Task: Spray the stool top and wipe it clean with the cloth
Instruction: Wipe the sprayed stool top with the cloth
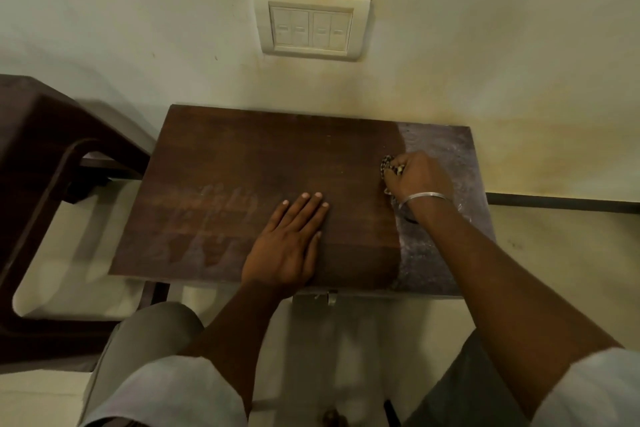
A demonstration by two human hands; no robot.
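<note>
Facing the pale wall (104, 10), we are leaning over the stool top (263, 156). It is standing just in front of the wall and is showing dark, wiped-looking wood across most of its width, with a grey, dusty-looking strip (440, 149) along its right side. A darker piece of furniture (41, 135) is sitting beside it on our left.

We are laying our left hand (287, 246) flat on the near middle of the top, fingers straight and released, holding nothing. Our right hand (419, 177) is clenching around the cloth (388, 166), a small dark bunch peeking out by the knuckles, right on the border between wiped wood and grey strip. Most of the cloth is hiding under the hand, so we are only guessing that it is touching the surface. A thin bangle (426, 198) is circling that wrist. The spray bottle is not showing.

We are judging the wipe nearly done. So small a wad may be skipping the far right corners and leaving dust. The flat left palm may also be printing fresh marks on damp wood near the pale streaks (214, 215).
</note>
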